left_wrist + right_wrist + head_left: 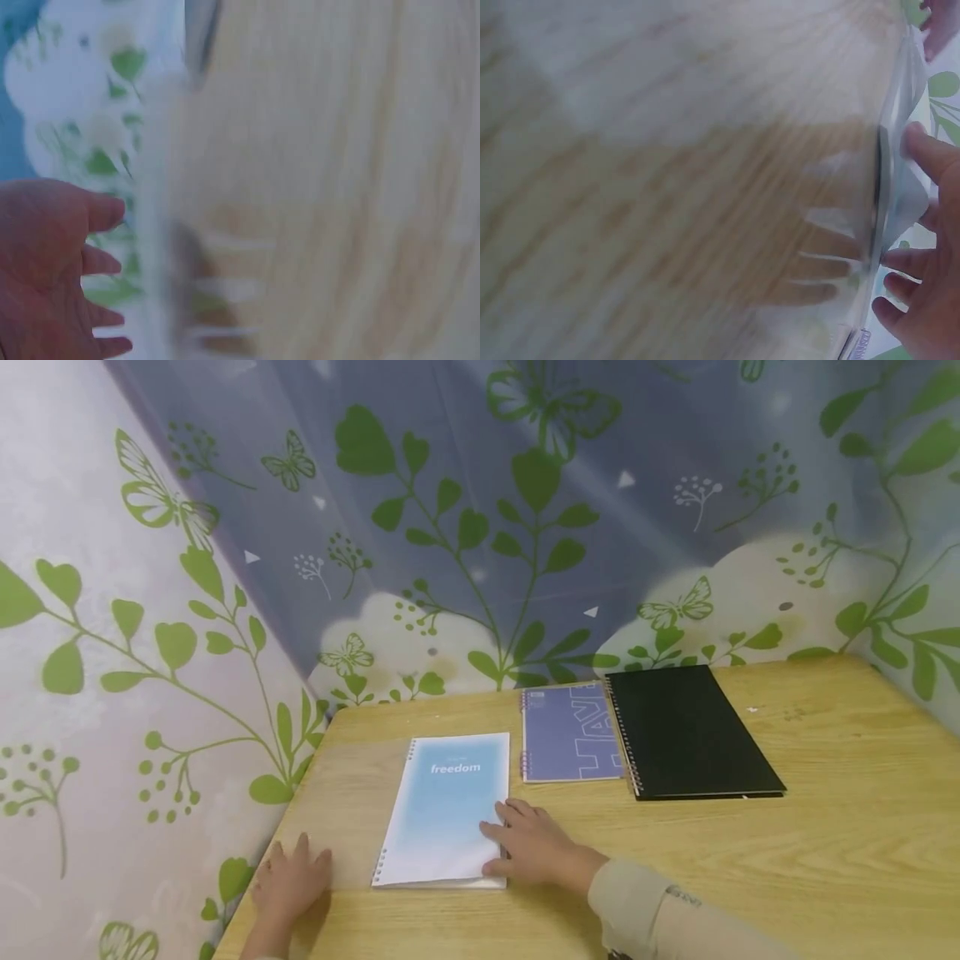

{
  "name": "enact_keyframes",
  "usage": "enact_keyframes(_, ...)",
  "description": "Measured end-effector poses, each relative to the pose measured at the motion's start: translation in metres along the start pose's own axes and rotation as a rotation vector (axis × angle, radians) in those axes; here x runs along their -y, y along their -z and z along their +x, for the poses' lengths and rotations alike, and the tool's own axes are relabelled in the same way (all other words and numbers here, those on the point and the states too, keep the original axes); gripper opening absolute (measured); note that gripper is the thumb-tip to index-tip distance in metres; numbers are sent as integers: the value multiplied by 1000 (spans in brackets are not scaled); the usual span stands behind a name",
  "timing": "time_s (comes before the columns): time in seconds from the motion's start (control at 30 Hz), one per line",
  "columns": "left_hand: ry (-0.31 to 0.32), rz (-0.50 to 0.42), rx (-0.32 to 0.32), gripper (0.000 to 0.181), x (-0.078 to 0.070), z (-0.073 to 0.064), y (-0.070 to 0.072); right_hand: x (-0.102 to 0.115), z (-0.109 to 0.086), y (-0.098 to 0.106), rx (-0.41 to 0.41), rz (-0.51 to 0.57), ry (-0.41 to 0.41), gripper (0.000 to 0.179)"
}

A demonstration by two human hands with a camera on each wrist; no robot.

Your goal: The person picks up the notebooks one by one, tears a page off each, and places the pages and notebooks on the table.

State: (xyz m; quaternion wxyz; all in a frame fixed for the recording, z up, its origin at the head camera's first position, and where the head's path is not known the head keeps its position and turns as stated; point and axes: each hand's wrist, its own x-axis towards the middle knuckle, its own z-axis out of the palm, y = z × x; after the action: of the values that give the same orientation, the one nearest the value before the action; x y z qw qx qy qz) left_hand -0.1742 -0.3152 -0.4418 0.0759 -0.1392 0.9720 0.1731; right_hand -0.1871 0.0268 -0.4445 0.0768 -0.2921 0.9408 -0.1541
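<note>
A spiral notebook (446,814) with a pale blue cover reading "freedom" lies on the table, its rings along the left side. My right hand (540,847) is at its right edge, fingers spread and fingertips on the cover near the lower right. In the right wrist view, the notebook's pages (907,202) bow up a little beside my right thumb, and the other fingers are by the edge. Left of the notebook, my left hand (292,881) hovers close over the table with fingers spread and nothing held; the left wrist view shows its loose fingers too.
Behind and to the right lie a purple spiral notebook (566,735) with "HAVE" lettering and a larger black spiral notebook (693,731), side by side. The wooden table (847,860) meets a leaf-patterned cloth (450,527) at its back and left edges.
</note>
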Motion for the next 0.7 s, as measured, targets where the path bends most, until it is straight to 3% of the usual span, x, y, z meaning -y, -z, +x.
enact_keyframes(0.07,-107,-24,-41,66,-17,-5,-2,0,2,2,-47,-13,21,56)
enact_keyframes(0.23,-484,-72,-130,75,-62,-21,-18,1,10,6,-202,-40,82,49)
enact_keyframes(0.27,-531,-79,-119,78,-70,-23,-22,1,11,7,-234,-45,91,49)
enact_keyframes(0.37,-662,-38,-177,78,-88,-30,-32,4,13,11,-305,-39,112,48)
enact_keyframes(0.43,-680,7,-232,63,-97,-33,-36,7,13,15,-341,-28,126,46)
enact_keyframes(0.53,-650,89,-335,34,-105,-35,-39,12,12,19,-377,-23,144,45)
enact_keyframes(0.6,-599,126,-354,20,-107,-36,-39,15,11,21,-390,-20,154,44)
enact_keyframes(0.7,-590,152,-407,12,-106,-37,-41,17,10,20,-393,-7,160,45)
